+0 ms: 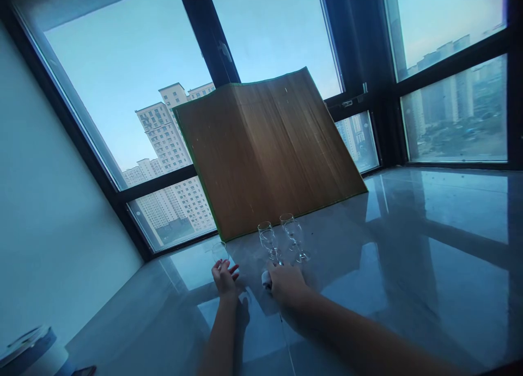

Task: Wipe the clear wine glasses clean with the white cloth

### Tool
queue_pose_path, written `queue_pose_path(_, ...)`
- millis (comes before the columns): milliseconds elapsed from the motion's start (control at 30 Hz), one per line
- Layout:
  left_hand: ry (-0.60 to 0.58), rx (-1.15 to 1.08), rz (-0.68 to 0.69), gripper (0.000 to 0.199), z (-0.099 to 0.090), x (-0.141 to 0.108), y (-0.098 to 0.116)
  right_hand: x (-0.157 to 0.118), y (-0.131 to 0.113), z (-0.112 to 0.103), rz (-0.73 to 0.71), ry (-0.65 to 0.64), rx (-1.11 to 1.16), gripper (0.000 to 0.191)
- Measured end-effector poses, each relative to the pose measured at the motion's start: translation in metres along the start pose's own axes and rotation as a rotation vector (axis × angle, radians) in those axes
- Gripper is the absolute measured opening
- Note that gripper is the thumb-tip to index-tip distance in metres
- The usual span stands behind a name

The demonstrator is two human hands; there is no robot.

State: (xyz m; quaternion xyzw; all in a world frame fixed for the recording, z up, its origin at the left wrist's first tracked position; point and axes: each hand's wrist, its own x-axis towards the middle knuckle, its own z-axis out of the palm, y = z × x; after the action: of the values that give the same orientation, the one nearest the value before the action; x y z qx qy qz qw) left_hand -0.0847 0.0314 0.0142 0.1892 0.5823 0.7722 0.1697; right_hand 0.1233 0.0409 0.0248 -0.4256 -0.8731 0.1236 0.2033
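Observation:
At the left, my left hand (pixel 224 278) is raised palm up with its fingers curled and partly spread. Just above its fingertips shows the faint bowl of a clear stemmed glass (pixel 220 250), which the hand appears to hold low down; the stem is hidden. My right hand (pixel 286 280) is closed, back upward, over the tiled surface. A small whitish, cloth-like thing (pixel 266 279) sticks out on its left side; its exact kind I cannot make out. Right beyond that hand stand clear stemmed glasses (pixel 267 237), and beside them to the right another stemmed glass (pixel 293 233), its foot visible.
A large brown creased board (pixel 272 152) leans against the window frame (pixel 208 32) behind the glasses. Glossy grey tiles (pixel 347 289) carry strong reflections. A white wall (pixel 49 201) rises at left. In the lower left corner are a white round container (pixel 38 354) and a dark flat object (pixel 85 371).

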Motion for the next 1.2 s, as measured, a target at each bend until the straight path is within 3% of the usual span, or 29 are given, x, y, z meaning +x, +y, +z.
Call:
queue_pose_path(200,-0.068,0.038,-0.024,0.036,0.005,-0.010,0.002,0.001,0.000,0.001,-0.007,0.015,0.006,0.047)
queue_pose_path(467,-0.132,0.096,-0.008,0.033,0.011,-0.014,-0.002,0.000,0.000,-0.002,0.035,0.046,-0.022,0.035)
queue_pose_path(800,-0.130,0.124,0.017,0.031,0.013,-0.015,-0.003,0.002,-0.001,0.008,-0.071,0.099,-0.016,0.034)
queue_pose_path(1000,-0.110,0.129,0.043,0.031,0.013,-0.014,-0.002,0.004,-0.004,-0.001,-0.168,0.105,0.020,0.049)
queue_pose_path(1200,-0.111,0.143,0.057,0.031,0.014,-0.014,-0.004,-0.002,-0.006,-0.011,-0.203,0.052,0.106,0.038)
